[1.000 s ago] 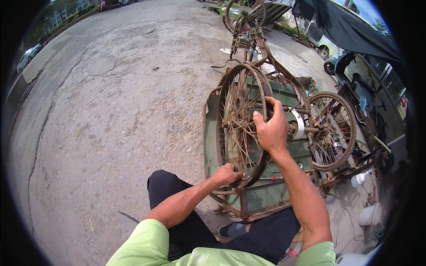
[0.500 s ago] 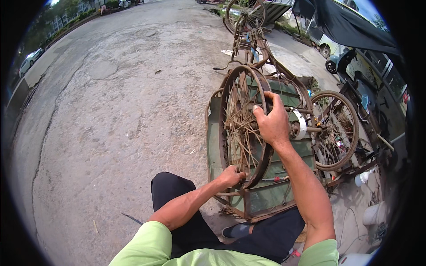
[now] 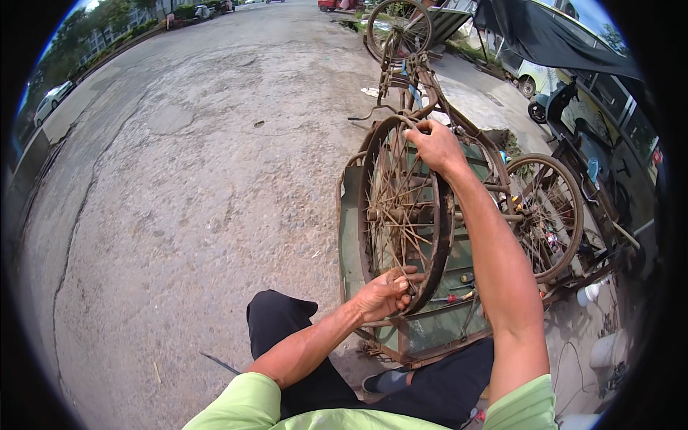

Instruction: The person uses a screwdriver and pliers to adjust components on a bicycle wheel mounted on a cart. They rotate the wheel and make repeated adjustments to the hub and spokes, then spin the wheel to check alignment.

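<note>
A person's right hand (image 3: 436, 147) gripped the top of a rusty, tireless bicycle wheel (image 3: 405, 215), the left hand (image 3: 383, 294) pinching spokes at its lower rim; work appeared unfinished.

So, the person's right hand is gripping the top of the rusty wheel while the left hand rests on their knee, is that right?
Not quite: in the head view the left hand is on the lower rim of the rusty wheel, not the knee. The right hand does grip the top.
</note>
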{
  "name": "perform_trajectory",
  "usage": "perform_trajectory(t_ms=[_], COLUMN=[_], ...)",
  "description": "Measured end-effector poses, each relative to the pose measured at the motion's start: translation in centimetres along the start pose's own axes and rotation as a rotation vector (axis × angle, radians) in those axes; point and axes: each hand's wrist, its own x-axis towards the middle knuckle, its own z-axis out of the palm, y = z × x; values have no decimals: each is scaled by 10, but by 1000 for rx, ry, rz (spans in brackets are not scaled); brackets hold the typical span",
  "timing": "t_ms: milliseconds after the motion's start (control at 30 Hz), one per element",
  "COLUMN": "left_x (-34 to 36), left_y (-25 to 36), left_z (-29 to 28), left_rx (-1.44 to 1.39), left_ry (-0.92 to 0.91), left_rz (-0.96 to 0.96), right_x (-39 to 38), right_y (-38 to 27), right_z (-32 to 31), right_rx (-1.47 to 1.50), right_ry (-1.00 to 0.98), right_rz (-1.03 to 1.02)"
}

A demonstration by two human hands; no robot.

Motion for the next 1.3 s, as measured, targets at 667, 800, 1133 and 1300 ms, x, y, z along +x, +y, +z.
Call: perform_trajectory(t_ms=[667,800,1133,1300], left_x=[1,4,-3,-7], left_y=[-5,-2,1,13], left_z=[-2,-5,16,38], left_rx=[245,396,788,1387], left_ry=[135,164,419,528], left_rz=[-16,-9,-56,-131], right_x=[-36,-42,-68,-71], right_y=[-6,-7,-10,-6], right_z=[-8,-6,-7,-6], right_rx=[-48,-75,-68,-75], right_ry=[87,120,139,156], right_rz=[-55,-70,-74,-69])
